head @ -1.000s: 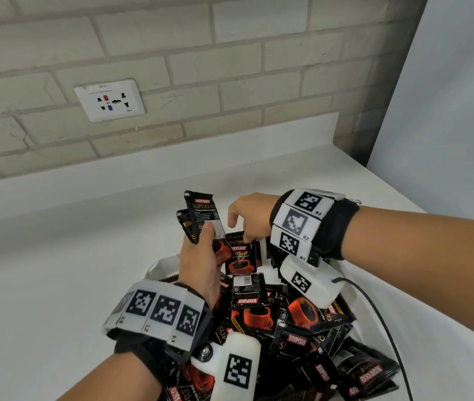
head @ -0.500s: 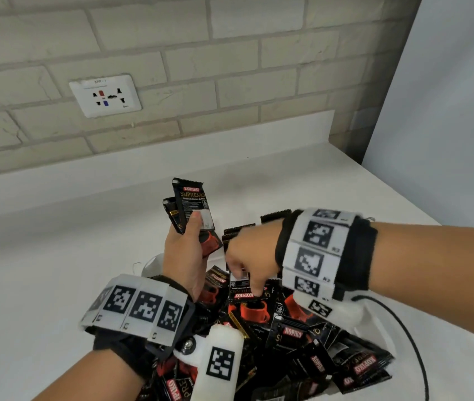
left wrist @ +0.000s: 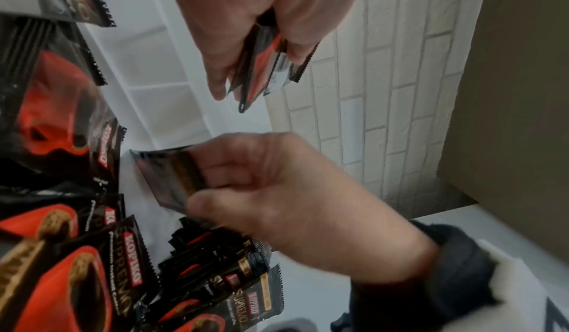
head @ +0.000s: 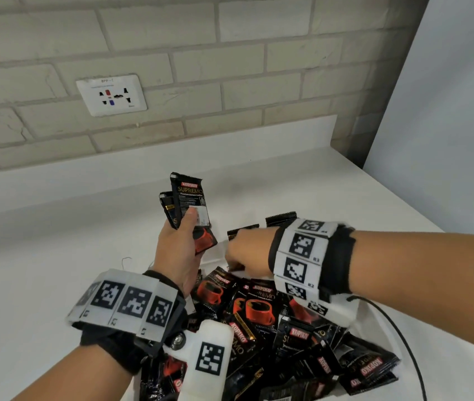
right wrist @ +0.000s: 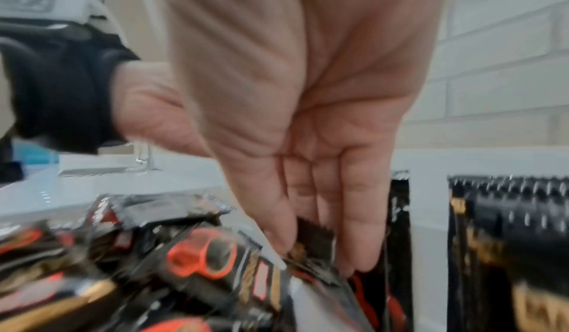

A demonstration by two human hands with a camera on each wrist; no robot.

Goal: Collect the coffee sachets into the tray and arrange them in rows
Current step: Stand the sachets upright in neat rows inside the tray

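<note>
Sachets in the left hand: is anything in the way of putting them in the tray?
Yes. The left hand holds the held sachets above the white tray, but the right hand and the loose sachets are over it.

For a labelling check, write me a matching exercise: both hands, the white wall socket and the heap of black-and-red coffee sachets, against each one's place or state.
1. left hand
2. right hand
3. white plastic wall socket
4. heap of black-and-red foil coffee sachets

a. on the brick wall
b. over the white tray
c. grips a raised stack of sachets
d. pinches one sachet, low

Pairs: 1-c, 2-d, 3-a, 4-b.
</note>
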